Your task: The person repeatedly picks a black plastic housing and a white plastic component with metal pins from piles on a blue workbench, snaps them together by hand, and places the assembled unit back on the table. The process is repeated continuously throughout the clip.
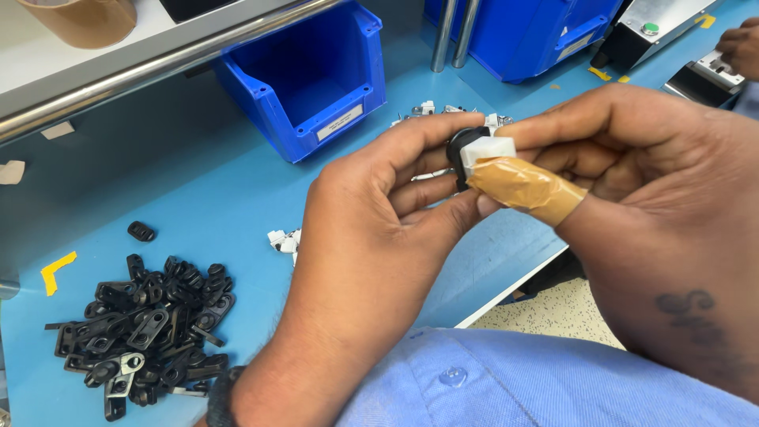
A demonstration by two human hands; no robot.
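Observation:
Both of my hands meet at the centre over the blue table point(237, 198). My left hand point(371, 229) pinches a small black plastic part point(458, 146) between fingers and thumb. My right hand point(632, 166), its thumb wrapped in tan tape, presses a small white plastic piece point(489, 148) against that black part. The two parts touch; how they fit together is hidden by my fingers.
A heap of several black plastic parts point(146, 328) lies at the lower left, one stray black part point(141, 231) above it. White pieces point(285, 239) lie mid-table and behind my hands. An open blue bin point(308, 79) stands behind. Another person's hand point(743, 47) works at the top right.

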